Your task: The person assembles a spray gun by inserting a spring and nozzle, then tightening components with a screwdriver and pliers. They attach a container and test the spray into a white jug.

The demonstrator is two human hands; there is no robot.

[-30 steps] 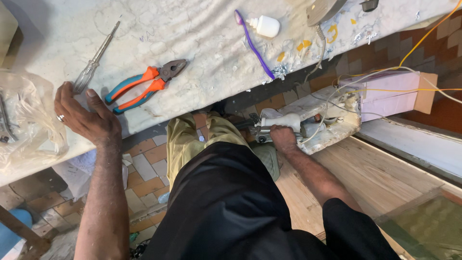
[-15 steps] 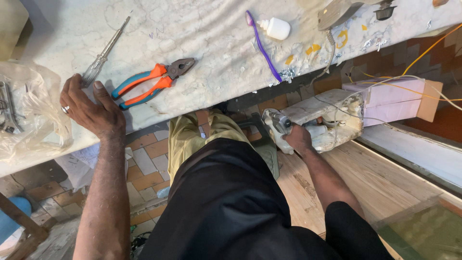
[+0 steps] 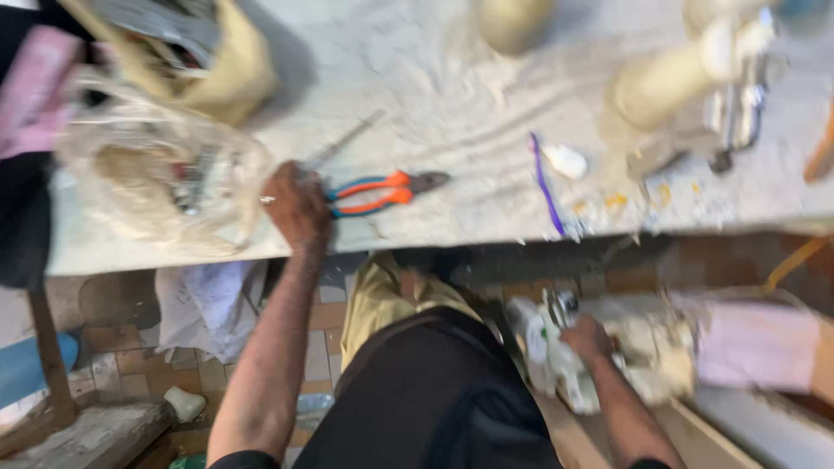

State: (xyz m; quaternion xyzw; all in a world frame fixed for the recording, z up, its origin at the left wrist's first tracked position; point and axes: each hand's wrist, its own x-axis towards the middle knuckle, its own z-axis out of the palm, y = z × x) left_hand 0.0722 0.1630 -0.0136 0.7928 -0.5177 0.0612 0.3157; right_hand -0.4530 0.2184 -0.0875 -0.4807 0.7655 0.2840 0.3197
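**Hands split between bench top and a white object below**

A pale stone-like worktop fills the upper part of the blurred view. At its left end a crumpled clear plastic bag is seen, with small metal parts inside. Below the bench edge, a white device is gripped by the right hand, whose fingers are closed around its top; its exact kind cannot be told through the blur. The left hand is rested on the worktop edge, fingers curled down, nothing clearly held. Just beside it, orange-and-blue pliers are laid flat, jaws pointing right. Further right, a purple strip and a small white bottle are seen.
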